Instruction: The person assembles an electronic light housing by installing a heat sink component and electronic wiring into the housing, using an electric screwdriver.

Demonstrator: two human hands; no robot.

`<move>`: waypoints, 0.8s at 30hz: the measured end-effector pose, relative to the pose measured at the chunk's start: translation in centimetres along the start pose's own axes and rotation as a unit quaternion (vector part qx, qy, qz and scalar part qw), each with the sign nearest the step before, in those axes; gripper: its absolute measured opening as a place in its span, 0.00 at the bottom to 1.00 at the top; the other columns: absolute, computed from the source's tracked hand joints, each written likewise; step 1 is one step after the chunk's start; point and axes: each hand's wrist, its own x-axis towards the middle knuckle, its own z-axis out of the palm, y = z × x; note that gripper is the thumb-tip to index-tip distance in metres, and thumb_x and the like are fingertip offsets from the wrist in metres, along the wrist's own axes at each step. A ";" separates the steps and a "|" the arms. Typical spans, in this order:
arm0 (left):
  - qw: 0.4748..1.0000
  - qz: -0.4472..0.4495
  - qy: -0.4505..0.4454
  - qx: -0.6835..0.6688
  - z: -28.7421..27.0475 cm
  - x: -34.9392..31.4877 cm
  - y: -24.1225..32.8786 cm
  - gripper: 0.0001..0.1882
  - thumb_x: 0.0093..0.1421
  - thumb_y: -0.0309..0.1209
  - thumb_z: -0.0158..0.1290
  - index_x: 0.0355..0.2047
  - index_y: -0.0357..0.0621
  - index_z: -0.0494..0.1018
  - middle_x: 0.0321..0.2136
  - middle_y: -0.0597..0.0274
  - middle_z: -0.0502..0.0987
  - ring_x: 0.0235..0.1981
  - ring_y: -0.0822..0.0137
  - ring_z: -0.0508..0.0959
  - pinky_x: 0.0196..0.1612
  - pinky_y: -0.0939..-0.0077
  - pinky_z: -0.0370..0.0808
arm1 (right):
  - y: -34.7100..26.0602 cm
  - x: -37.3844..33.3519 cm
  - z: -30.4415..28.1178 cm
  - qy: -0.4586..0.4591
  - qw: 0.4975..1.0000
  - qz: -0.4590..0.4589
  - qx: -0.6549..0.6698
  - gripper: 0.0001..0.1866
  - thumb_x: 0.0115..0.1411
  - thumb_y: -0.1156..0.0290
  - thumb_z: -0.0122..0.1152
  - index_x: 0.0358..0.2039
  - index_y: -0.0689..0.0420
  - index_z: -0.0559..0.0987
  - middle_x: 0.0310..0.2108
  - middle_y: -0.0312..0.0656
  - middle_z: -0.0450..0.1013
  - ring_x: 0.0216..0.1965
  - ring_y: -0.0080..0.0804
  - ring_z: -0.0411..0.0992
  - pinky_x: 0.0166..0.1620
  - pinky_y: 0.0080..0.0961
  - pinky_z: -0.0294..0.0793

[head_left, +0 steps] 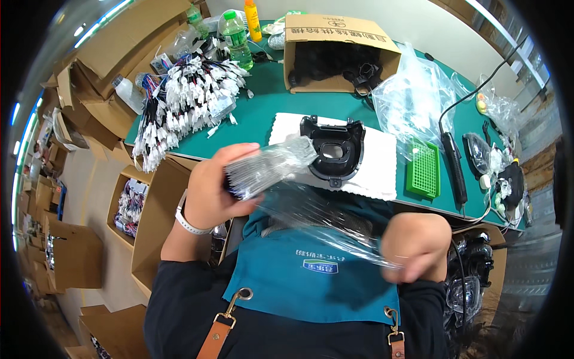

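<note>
My left hand (218, 182) is closed around a stack of thin, silvery grey pieces (269, 166), whose exact kind I cannot make out. Clear plastic film (323, 222) stretches from the stack across my apron to my right hand (417, 246), which is closed on its end and slightly blurred. Just beyond the stack, a black plastic housing (353, 146) with an oval opening lies on a white cloth (381, 158).
On the green table (269, 99) are bundled wires with white connectors (200, 90), a green bottle (237, 45), a carton of black parts (341, 36), a clear bag (412, 93), a green perforated tray (423, 170) and a black corded tool (454, 167). Cartons (75, 254) stand at left.
</note>
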 end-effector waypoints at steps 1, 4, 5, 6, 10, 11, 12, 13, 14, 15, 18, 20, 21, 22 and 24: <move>0.999 -0.011 -0.044 0.014 0.1 0.5 0.1 0.36 0.37 0.30 0.67 0.51 0.46 0.71 0.43 0.55 0.78 0.35 0.56 0.81 0.37 0.71 0.77 | 0.8 -0.7 0.2 0.006 0.979 -0.176 0.102 0.17 0.66 0.59 0.52 0.34 0.63 0.77 0.26 0.48 0.74 0.22 0.45 0.72 0.26 0.36 0.73; 0.980 -0.028 -0.192 0.044 1.2 0.3 0.5 0.37 0.35 0.34 0.69 0.51 0.53 0.71 0.37 0.60 0.79 0.31 0.55 0.79 0.35 0.67 0.76 | -2.9 -0.3 -1.3 0.087 0.930 -0.315 0.170 0.20 0.69 0.62 0.45 0.35 0.65 0.78 0.32 0.50 0.73 0.32 0.40 0.73 0.38 0.43 0.77; 0.970 -0.030 -0.237 0.052 1.4 -0.4 0.4 0.38 0.35 0.34 0.69 0.51 0.54 0.72 0.36 0.60 0.80 0.31 0.55 0.79 0.35 0.67 0.76 | -2.0 1.2 1.3 0.377 0.842 -0.367 0.118 0.21 0.69 0.59 0.42 0.37 0.63 0.79 0.35 0.52 0.72 0.38 0.42 0.72 0.48 0.47 0.74; 0.962 -0.033 -0.270 0.013 1.0 0.1 1.1 0.37 0.35 0.33 0.69 0.50 0.55 0.72 0.35 0.59 0.79 0.31 0.54 0.79 0.35 0.65 0.76 | -1.6 1.4 0.8 0.537 0.777 -0.302 -0.127 0.20 0.68 0.60 0.42 0.33 0.60 0.79 0.37 0.48 0.74 0.42 0.44 0.72 0.52 0.48 0.69; 0.964 0.034 -0.141 -0.222 -0.5 -0.6 -0.5 0.38 0.39 0.33 0.67 0.53 0.39 0.69 0.45 0.54 0.77 0.42 0.60 0.80 0.47 0.71 0.74 | 0.2 0.7 -1.5 0.526 0.663 -0.003 -0.533 0.20 0.68 0.58 0.43 0.32 0.58 0.79 0.41 0.50 0.74 0.43 0.50 0.73 0.50 0.44 0.70; 0.950 -0.031 -0.034 -0.308 -0.1 -2.6 -1.5 0.38 0.39 0.32 0.67 0.53 0.37 0.69 0.47 0.54 0.76 0.44 0.62 0.79 0.49 0.70 0.73 | 0.4 0.4 -1.6 0.443 0.649 0.131 -0.604 0.19 0.68 0.59 0.45 0.32 0.60 0.79 0.42 0.52 0.74 0.42 0.51 0.73 0.49 0.43 0.71; 0.937 -0.102 0.039 -0.333 0.0 -3.2 -1.3 0.38 0.39 0.32 0.68 0.53 0.37 0.69 0.47 0.53 0.76 0.44 0.62 0.78 0.49 0.70 0.73 | 0.3 0.0 -1.1 0.365 0.727 0.248 -0.525 0.16 0.66 0.63 0.49 0.33 0.63 0.79 0.40 0.55 0.74 0.41 0.50 0.74 0.47 0.42 0.72; 0.913 -0.171 0.112 -0.354 0.1 -3.5 -1.2 0.38 0.40 0.32 0.68 0.53 0.37 0.68 0.48 0.53 0.76 0.44 0.62 0.78 0.49 0.70 0.73 | 0.1 -0.7 -0.8 0.276 0.782 0.358 -0.430 0.13 0.65 0.67 0.53 0.34 0.65 0.79 0.38 0.57 0.74 0.39 0.50 0.75 0.46 0.42 0.74; 0.946 -0.150 0.119 -0.260 -0.2 -2.9 -1.7 0.36 0.40 0.31 0.67 0.53 0.39 0.69 0.45 0.54 0.77 0.40 0.62 0.79 0.46 0.73 0.74 | 0.0 -1.5 -1.0 0.153 0.904 0.182 -0.356 0.10 0.63 0.71 0.55 0.32 0.67 0.79 0.35 0.55 0.75 0.36 0.47 0.75 0.43 0.42 0.75; 0.947 -0.148 0.116 -0.261 -0.5 -2.2 -1.7 0.36 0.40 0.31 0.67 0.53 0.39 0.69 0.45 0.54 0.77 0.40 0.62 0.79 0.46 0.73 0.74 | -0.1 -1.9 -1.1 0.021 0.966 -0.007 -0.259 0.08 0.61 0.75 0.58 0.31 0.68 0.79 0.32 0.53 0.76 0.33 0.45 0.76 0.39 0.42 0.76; 0.994 -0.030 -0.099 0.023 -0.7 -0.7 -1.2 0.37 0.36 0.30 0.67 0.52 0.50 0.71 0.42 0.58 0.79 0.34 0.56 0.80 0.38 0.72 0.76 | -2.6 -0.7 0.5 0.040 0.966 -0.251 0.039 0.09 0.62 0.74 0.55 0.31 0.66 0.80 0.29 0.49 0.76 0.30 0.39 0.75 0.33 0.38 0.76; 0.978 -0.032 -0.197 0.054 -0.1 -0.4 -0.1 0.38 0.33 0.32 0.68 0.50 0.53 0.72 0.37 0.59 0.80 0.32 0.55 0.79 0.35 0.68 0.76 | -1.7 0.3 2.1 0.139 0.798 -0.473 0.347 0.10 0.62 0.71 0.55 0.29 0.63 0.80 0.29 0.47 0.77 0.34 0.37 0.75 0.45 0.37 0.77; 0.969 -0.040 -0.240 0.053 0.1 -0.5 0.2 0.37 0.33 0.33 0.68 0.50 0.53 0.73 0.35 0.59 0.80 0.31 0.55 0.79 0.34 0.68 0.76 | -2.5 0.4 2.2 0.319 0.755 -0.506 0.269 0.10 0.64 0.67 0.50 0.30 0.53 0.78 0.31 0.39 0.77 0.48 0.31 0.73 0.59 0.37 0.62; 0.961 -0.044 -0.269 0.036 -0.2 -0.4 0.7 0.37 0.33 0.34 0.68 0.49 0.54 0.73 0.32 0.58 0.80 0.30 0.54 0.79 0.33 0.68 0.75 | -2.9 0.2 0.7 0.507 0.771 -0.384 0.033 0.12 0.65 0.66 0.48 0.38 0.57 0.78 0.37 0.44 0.77 0.50 0.36 0.72 0.61 0.39 0.59; 0.967 -0.033 -0.225 -0.114 -0.8 -0.7 -0.1 0.36 0.35 0.31 0.66 0.50 0.48 0.73 0.37 0.57 0.79 0.35 0.58 0.80 0.39 0.72 0.75 | -2.2 0.7 -0.6 0.644 0.675 -0.060 -0.356 0.15 0.62 0.66 0.54 0.46 0.61 0.77 0.41 0.48 0.76 0.49 0.42 0.72 0.57 0.38 0.65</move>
